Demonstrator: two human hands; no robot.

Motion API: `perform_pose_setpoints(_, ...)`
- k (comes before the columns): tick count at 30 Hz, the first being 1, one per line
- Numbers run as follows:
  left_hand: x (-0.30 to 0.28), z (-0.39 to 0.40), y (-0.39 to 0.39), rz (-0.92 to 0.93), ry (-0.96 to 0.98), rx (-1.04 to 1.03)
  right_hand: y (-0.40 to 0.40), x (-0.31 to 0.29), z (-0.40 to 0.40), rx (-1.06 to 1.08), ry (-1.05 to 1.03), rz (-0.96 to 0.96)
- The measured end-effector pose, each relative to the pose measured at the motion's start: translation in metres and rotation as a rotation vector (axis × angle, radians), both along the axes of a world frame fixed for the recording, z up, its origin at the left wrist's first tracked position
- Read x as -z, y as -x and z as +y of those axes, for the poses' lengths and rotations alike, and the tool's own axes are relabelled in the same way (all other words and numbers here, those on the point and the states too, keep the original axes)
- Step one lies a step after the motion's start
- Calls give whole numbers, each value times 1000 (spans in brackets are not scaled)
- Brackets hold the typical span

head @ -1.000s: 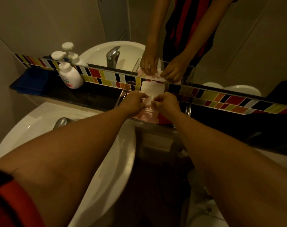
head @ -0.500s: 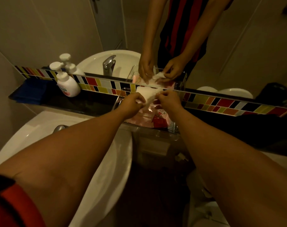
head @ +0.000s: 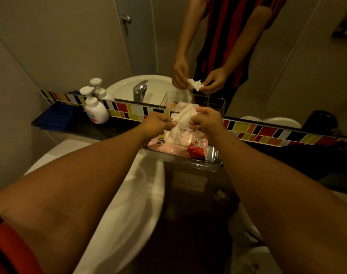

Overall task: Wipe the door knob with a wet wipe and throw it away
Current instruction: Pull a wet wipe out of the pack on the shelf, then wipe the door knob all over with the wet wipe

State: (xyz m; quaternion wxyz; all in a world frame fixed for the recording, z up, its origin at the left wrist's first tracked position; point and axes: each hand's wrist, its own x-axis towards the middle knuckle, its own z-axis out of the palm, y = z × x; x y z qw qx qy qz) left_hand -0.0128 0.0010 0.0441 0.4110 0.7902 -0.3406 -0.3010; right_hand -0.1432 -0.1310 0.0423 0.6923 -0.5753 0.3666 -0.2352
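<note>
A white wet wipe point(head: 181, 121) hangs crumpled between my two hands, its lower end still trailing into the pink wipe pack point(head: 196, 145). My left hand point(head: 158, 124) pinches its left side and my right hand point(head: 207, 120) pinches its top right corner. The pack lies with its lid up in a clear plastic tray point(head: 188, 161) on the dark ledge. A round metal door knob point(head: 126, 19) shows only as a reflection in the mirror, on a pale door behind me.
A white sink point(head: 129, 194) sits below my left arm. A white soap pump bottle point(head: 95, 109) and a folded blue cloth point(head: 56, 117) rest on the dark ledge at the left. A coloured tile strip point(head: 267, 133) runs under the mirror.
Both hands have risen from the pack's opening, drawing the wipe up and out. The view has tilted upward, bringing the mirrored door knob into sight.
</note>
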Motion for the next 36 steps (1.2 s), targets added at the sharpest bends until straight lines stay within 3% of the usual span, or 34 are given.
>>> perform_pose_setpoints(9, -63, 114, -21, 153, 40, -234, -52, -43, 94, -237, 6, 39)
perform_pose_setpoints(12, -81, 181, -27, 107, 37, -260, -70, -61, 147, -319, 0, 75)
perform_pose_setpoints(21, -114, 418, -10, -48, 17, -551, -99, -91, 363, -577, -28, 86)
perform_pose_setpoints(29, -110, 643, 25, -125, 47, -811, -98, -91, 575, -877, 15, 34)
perform_pose_setpoints(33, -107, 722, 42, -131, 42, -878, -97, -85, 656, -977, -108, 32)
perform_pose_setpoints(36, -110, 765, 52, -130, 37, -905, -95, -83, 705, -1066, 12, 38)
